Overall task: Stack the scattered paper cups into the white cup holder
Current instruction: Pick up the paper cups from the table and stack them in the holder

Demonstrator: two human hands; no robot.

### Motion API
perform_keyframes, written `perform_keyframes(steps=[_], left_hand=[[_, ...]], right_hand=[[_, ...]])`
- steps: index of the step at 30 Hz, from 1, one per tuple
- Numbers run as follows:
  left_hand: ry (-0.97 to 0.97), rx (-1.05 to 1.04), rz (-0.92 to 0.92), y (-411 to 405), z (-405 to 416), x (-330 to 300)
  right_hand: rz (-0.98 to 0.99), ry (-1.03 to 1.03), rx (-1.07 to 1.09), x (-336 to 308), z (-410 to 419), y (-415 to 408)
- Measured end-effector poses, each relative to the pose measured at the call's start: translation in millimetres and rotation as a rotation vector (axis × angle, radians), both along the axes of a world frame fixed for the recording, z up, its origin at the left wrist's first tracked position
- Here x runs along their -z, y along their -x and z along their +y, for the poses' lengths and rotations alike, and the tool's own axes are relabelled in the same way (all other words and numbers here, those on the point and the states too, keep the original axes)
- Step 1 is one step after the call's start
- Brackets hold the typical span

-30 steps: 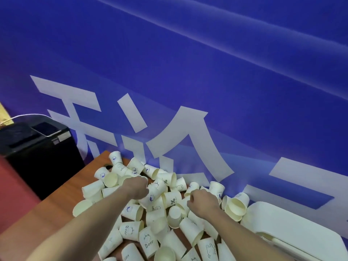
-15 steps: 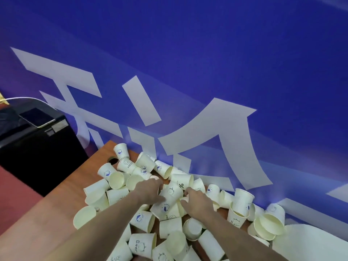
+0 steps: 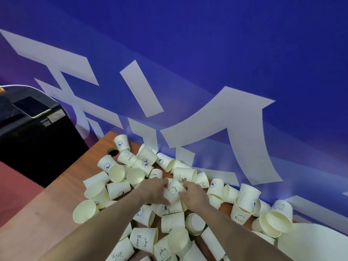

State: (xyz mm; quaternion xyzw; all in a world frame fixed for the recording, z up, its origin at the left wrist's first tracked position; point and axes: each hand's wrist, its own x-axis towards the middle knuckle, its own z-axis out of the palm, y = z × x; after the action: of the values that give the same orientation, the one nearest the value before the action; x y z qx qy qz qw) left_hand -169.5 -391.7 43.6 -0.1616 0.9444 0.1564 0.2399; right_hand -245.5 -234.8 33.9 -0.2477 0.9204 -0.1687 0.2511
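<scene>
Both hands met over the middle of a heap of paper cups (image 3: 169,196) spread across a wooden table (image 3: 37,219) that stood against a blue banner (image 3: 207,53) with large white characters. The left hand (image 3: 153,191) curled its fingers round the left side of a cup with a bear face (image 3: 174,191), thumb low and fingertips at its upper edge; the right hand (image 3: 194,194) gripped the same cup from the right, fingers bent against its wall. That cup lay tilted on top of other cups, touching them. Around it the cups lay on their sides, upright or upside down, some printed "HELLO" or "Bear", a few nested in one another near the right end. The white holder (image 3: 316,245) showed only as a pale curved surface at the lower right corner, just beside the nearest cups. A black cabinet (image 3: 37,144) stood left of the table with a phone (image 3: 31,107) lying on top.
</scene>
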Motion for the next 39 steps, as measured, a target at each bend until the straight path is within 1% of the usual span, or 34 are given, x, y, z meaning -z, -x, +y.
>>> perform_keyframes(steps=[6,11,16,22,27,33,39], left_hand=[[-0.041,0.04,0.03,-13,7,-13],[0.014,0.11,0.049,-22,27,-41],[0.099,0.172,0.117,-29,63,-71],[0.164,0.307,0.167,-29,121,-73],[0.165,0.409,0.22,-29,178,-79],[0.083,0.485,0.282,-22,244,-80],[-0.006,0.59,0.347,-19,316,-82]], right_hand=[[0.095,0.076,0.079,-30,31,-2],[0.212,0.119,0.16,-56,76,-13],[0.291,0.111,0.195,-80,126,-33],[0.349,0.045,0.238,-92,187,-59],[0.336,0.036,0.262,-100,239,-80],[0.284,0.01,0.293,-112,299,-100],[0.224,-0.006,0.407,-110,373,-115]])
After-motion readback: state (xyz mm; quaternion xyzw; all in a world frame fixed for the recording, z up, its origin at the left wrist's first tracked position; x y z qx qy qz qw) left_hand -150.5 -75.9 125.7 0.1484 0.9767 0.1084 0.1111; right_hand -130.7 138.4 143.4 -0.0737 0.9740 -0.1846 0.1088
